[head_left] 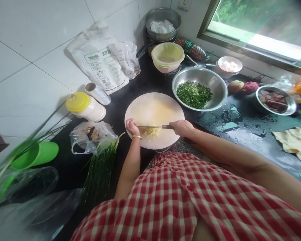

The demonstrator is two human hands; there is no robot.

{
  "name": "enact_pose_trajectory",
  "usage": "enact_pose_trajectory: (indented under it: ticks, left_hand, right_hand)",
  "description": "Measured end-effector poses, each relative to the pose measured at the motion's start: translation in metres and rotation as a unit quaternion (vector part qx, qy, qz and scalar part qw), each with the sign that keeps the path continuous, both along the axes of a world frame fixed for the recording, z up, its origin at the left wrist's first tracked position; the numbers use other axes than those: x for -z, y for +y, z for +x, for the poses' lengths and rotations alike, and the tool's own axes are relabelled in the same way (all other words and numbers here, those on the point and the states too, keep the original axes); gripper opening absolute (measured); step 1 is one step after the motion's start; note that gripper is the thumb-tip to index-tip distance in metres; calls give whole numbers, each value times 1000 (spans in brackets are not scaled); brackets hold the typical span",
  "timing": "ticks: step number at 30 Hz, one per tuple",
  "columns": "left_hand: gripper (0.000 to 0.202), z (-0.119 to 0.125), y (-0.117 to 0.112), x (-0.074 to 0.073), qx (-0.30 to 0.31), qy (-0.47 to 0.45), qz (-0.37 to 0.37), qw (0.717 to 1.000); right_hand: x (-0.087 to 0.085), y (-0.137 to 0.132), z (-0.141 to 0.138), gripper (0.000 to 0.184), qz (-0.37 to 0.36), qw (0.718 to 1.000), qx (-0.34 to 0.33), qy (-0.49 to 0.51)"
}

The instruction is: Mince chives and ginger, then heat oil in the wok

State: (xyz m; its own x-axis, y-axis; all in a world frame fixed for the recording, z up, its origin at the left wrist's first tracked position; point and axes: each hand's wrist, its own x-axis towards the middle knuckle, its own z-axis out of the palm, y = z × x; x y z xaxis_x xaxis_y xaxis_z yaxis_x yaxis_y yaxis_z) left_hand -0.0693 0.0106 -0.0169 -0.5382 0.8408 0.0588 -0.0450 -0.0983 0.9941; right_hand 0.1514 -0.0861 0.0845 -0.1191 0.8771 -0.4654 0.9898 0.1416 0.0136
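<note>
My right hand [182,128] is closed round the grey handle of a kitchen knife [150,127], whose blade shows nearly edge-on. At the other end of the blade my left hand [132,127], with a gold bangle at the wrist, has its fingers curled against the tip. Beneath the blade lies a small heap of pale yellow chopped pieces [152,132], perhaps garlic or ginger. They rest on a round white cutting board [155,107]. Behind the board to the right, a wide steel bowl [220,95] holds chopped greens [194,95] with pale bits on top.
Left of the board are a yellow-lidded jar [86,106], a plastic bag of ginger-like pieces [100,129], long green chives [100,170] and a green cup [46,153]. Behind stand a colander [168,55] and a pan [174,20]. A steel bowl of dark meat-like pieces [274,100] sits right, on wet counter.
</note>
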Motion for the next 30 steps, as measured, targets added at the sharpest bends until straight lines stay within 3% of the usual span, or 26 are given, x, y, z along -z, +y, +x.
enact_pose_trajectory:
  ticks: [5,9,12,15,19,22,27,30]
  left_hand:
    - [20,-4,-6,-9,50,34,27,998]
    - [20,-4,-2,-17,44,39,19,998]
    - [19,-3,8,-13,23,8,0,1000]
    - [19,1,11,-6,31,11,-7,999]
    - [19,4,6,-5,22,18,9,1000]
    - [18,4,6,-7,13,1,0,1000]
    - [19,4,6,-7,30,27,21,999]
    - [18,1,6,-4,10,13,8,1000]
  right_hand:
    - [8,-25,-12,30,-16,998,57,18]
    - [1,-18,-8,29,-18,999,47,18]
    - [-11,1,-3,29,-1,1000,22,12]
    - [-10,9,2,30,-11,1000,26,9]
    - [1,6,4,29,-15,999,30,4]
    - [2,3,2,30,-17,1000,15,7]
    - [2,-2,0,30,-15,999,48,-2]
    - [0,-3,-2,27,3,1000,13,9]
